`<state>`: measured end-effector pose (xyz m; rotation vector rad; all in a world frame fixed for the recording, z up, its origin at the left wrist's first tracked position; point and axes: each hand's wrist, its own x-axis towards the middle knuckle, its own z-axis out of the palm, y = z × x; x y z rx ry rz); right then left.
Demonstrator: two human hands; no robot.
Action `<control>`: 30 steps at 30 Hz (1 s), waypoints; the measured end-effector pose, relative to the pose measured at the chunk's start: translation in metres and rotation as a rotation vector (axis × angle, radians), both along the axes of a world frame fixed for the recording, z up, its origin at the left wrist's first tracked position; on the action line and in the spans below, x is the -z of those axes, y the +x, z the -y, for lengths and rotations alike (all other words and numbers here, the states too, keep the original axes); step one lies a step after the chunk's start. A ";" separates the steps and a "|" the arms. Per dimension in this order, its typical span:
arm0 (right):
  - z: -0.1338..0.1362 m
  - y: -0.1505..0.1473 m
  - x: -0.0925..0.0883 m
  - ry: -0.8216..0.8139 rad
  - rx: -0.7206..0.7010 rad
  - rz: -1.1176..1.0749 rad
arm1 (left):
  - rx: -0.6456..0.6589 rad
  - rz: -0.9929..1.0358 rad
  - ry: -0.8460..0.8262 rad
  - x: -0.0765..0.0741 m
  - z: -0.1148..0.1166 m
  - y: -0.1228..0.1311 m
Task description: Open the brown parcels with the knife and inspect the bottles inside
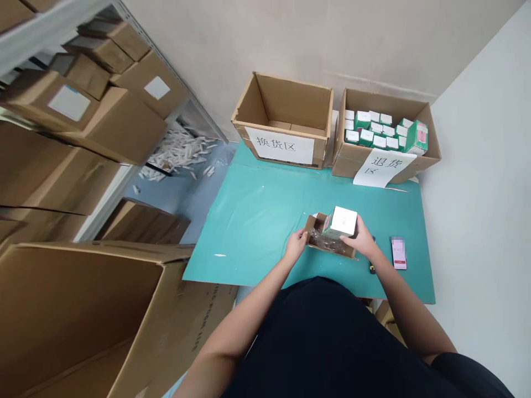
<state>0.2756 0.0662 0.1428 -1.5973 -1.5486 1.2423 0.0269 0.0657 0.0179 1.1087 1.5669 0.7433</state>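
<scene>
My right hand [360, 239] is closed around a small green-and-white product box [343, 222], holding it tilted just above an open brown cardboard box [346, 250]. Crumpled clear plastic wrap [321, 241] shows inside the cardboard box. At that box's left end, my left hand [296, 245] pinches the cardboard flap between thumb and fingers. To the right of my right hand a phone [399, 253] lies with its screen lit. A dark and yellow tool [372, 270], perhaps a cutter, lies partly hidden behind my right wrist.
On the green table [244, 221], an open carton [289, 105] with a paper sign stands at the back. Beside it, another carton [342, 160] holds several green-and-white boxes. Shelves with cartons [120, 119] line the left. A large open carton [174, 326] stands at the front left.
</scene>
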 end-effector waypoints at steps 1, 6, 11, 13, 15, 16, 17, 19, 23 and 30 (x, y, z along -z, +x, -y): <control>-0.001 0.002 -0.007 0.018 0.024 -0.016 | -0.024 0.010 -0.009 0.000 -0.005 0.001; -0.003 0.015 -0.045 0.125 0.092 -0.064 | -0.088 0.030 -0.013 0.001 -0.037 0.003; 0.003 0.026 -0.070 0.194 0.116 -0.090 | -0.103 0.024 0.009 -0.006 -0.066 0.005; 0.008 0.029 -0.073 0.189 0.093 -0.103 | -0.100 0.021 0.010 -0.010 -0.073 0.006; 0.014 0.029 -0.071 0.164 0.064 -0.115 | -0.094 0.001 0.001 -0.016 -0.072 0.005; 0.018 0.029 -0.068 0.145 0.045 -0.120 | -0.097 -0.022 0.006 -0.020 -0.069 0.004; 0.022 0.028 -0.065 0.122 0.025 -0.125 | -0.104 -0.051 0.029 -0.025 -0.063 0.002; 0.031 0.025 -0.056 0.069 -0.014 -0.139 | -0.106 -0.103 0.134 -0.037 -0.046 -0.003; 0.048 0.015 -0.031 -0.056 -0.088 -0.211 | 0.205 0.028 0.355 -0.068 0.000 -0.009; 0.054 -0.001 -0.002 -0.176 -0.285 -0.384 | 0.564 0.132 0.275 -0.097 0.048 0.006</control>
